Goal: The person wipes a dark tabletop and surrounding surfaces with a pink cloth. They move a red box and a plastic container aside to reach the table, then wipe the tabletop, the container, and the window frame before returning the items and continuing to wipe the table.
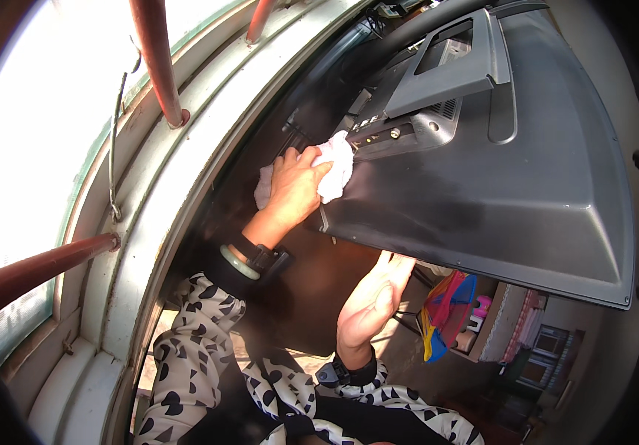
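The grey back of a flat-screen television (pixel 531 183) stretches before me, tilted over a dark brown tabletop (pixel 308 289). My left hand (pixel 294 181) presses a white cloth (pixel 337 167) near the television's lower corner, beside its connector recess (pixel 386 136). Bunched fabric shows on both sides of the fingers. Below the television's near edge is my right hand (pixel 372 303), its fingertips hidden behind that edge, the screen side. It appears to hold the edge from there. A grey stand bracket (pixel 442 94) with a rectangular opening juts from the television's back.
At left runs a white window frame (pixel 186 183) with reddish-brown bars (pixel 158 61) and a metal hook (pixel 114 150). Dark cables (pixel 375 22) lie at the far end. Lower right, a multicoloured mesh item (pixel 444 311) hangs beside a box (pixel 497 322) with small things in it.
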Tool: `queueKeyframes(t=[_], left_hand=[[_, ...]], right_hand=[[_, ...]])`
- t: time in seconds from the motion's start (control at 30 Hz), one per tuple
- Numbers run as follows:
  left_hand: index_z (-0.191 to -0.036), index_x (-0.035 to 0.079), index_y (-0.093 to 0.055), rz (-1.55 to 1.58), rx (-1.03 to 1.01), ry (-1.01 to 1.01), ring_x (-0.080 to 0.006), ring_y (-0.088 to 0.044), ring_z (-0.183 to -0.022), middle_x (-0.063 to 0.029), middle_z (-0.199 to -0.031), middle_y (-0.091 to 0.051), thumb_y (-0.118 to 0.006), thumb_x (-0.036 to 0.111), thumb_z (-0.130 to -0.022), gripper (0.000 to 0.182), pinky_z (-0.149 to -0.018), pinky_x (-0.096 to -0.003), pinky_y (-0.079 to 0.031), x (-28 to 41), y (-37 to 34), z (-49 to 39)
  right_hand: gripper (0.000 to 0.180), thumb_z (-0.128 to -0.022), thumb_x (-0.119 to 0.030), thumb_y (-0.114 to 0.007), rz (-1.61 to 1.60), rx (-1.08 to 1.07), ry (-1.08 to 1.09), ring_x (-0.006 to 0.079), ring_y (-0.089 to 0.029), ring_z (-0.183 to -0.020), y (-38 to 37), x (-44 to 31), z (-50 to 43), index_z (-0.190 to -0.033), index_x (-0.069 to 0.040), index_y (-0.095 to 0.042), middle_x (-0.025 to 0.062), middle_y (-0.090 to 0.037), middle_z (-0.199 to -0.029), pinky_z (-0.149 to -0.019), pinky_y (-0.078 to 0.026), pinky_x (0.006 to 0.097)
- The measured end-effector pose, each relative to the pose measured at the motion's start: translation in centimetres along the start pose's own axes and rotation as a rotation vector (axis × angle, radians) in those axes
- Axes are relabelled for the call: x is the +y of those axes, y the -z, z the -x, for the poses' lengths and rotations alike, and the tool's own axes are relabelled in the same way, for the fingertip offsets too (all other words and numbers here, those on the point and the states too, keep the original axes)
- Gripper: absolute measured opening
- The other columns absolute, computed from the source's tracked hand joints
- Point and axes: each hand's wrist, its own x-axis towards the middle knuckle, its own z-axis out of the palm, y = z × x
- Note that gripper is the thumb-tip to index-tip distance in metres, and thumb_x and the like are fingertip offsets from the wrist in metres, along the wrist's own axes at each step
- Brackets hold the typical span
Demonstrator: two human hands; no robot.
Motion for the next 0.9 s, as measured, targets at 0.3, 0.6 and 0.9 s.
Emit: queueKeyframes(t=[0.3, 0.6, 0.9], left_hand=[[-0.109, 0.000, -0.066, 0.567, 0.008, 0.345, -0.0259, -0.058, -0.105, -0.0112, -0.121, -0.054, -0.063, 0.008, -0.087, 0.024, -0.084, -0.0350, -0.053, 4.9, 0.5, 8.0], [-0.117, 0.000, -0.062, 1.339, 0.000, 0.070, -0.0238, -0.053, -0.116, -0.0116, -0.124, -0.051, -0.061, 0.007, -0.091, 0.027, -0.099, -0.0349, -0.043, 9.1, 7.5, 4.9], [-0.136, 0.001, -0.049, 0.869, 0.024, -0.293, -0.0193, -0.055, -0.111, -0.0129, -0.122, -0.055, -0.057, 0.009, -0.091, 0.047, -0.096, -0.0343, -0.044, 14.8, 14.2, -7.5]], right_hand=[[0.075, -0.097, -0.033, -0.038, 0.026, -0.003, -0.006, 0.0335, -0.014, -0.151, 0.3, 1.0, -0.4, -0.153, 0.010, -0.013, 0.0210, -0.016, -0.162, -0.122, -0.006, 0.0469], [0.076, -0.101, -0.043, -0.031, -0.068, 0.038, -0.164, 0.0299, -0.023, -0.148, 1.5, 2.2, -0.1, -0.154, 0.008, -0.012, 0.0199, -0.021, -0.161, -0.120, -0.017, 0.0410], [0.067, -0.107, -0.038, -0.026, 0.162, -0.051, -0.069, 0.0285, -0.012, -0.151, 1.8, 2.0, -0.3, -0.155, 0.006, -0.014, 0.0173, -0.013, -0.163, -0.122, -0.008, 0.0421]])
